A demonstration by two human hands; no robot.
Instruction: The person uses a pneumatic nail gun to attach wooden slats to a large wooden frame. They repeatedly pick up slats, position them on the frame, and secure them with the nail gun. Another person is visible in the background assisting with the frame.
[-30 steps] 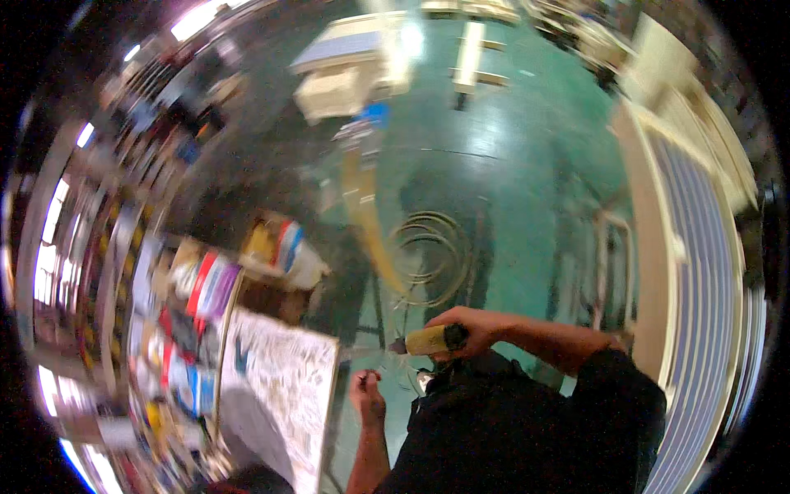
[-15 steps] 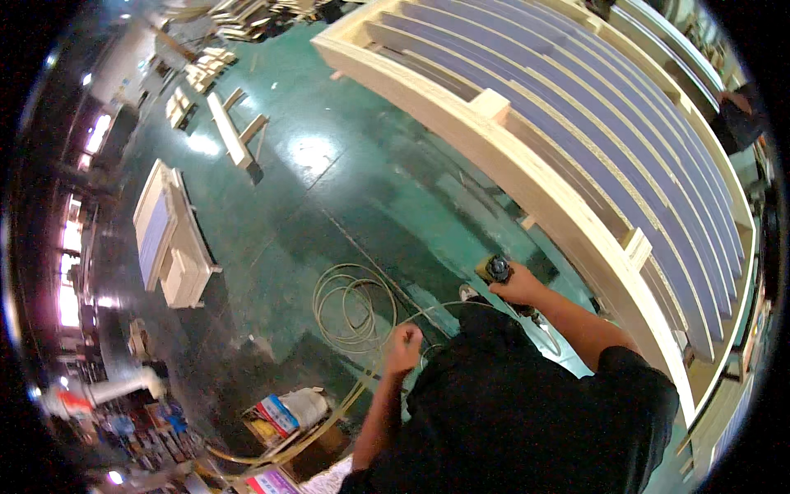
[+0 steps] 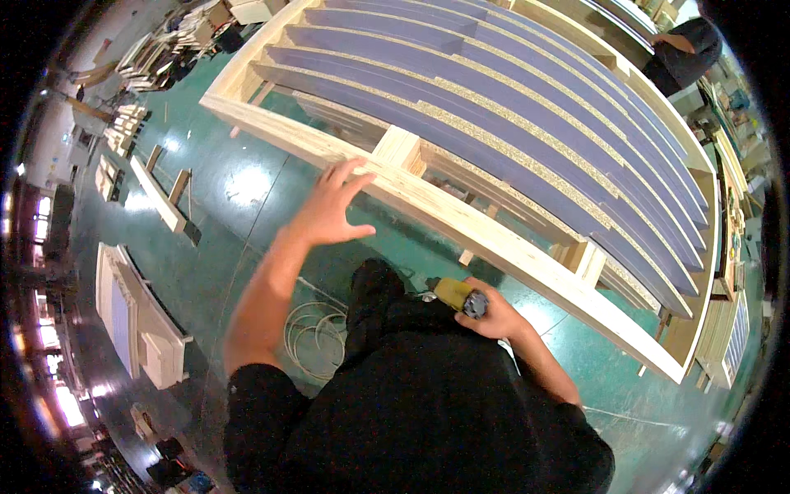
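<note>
My left hand (image 3: 331,206) is open, its fingers spread, with the fingertips at the near rail of a large wooden frame (image 3: 469,226). Whether they touch the rail or hover just above it, I cannot tell. Low in front of my body, my right hand (image 3: 491,317) grips a yellow nail gun (image 3: 461,296) with a dark round cap. Inside the frame run several long curved slats (image 3: 510,107) with blue-grey faces and raw chipboard edges. A short wooden block (image 3: 398,150) joins the near rail close to my left hand, and a second block (image 3: 583,262) sits further right.
A pale hose (image 3: 317,337) lies coiled on the green floor (image 3: 255,206) by my legs. At the left are a small panelled wooden piece (image 3: 140,317) and loose timber (image 3: 156,193). Another person (image 3: 683,53) stands beyond the frame at the far right.
My left hand has risen from low beside my body to the frame's near rail and spread open. The nail gun, still in my right hand, has turned. My view has shifted toward the frame.
</note>
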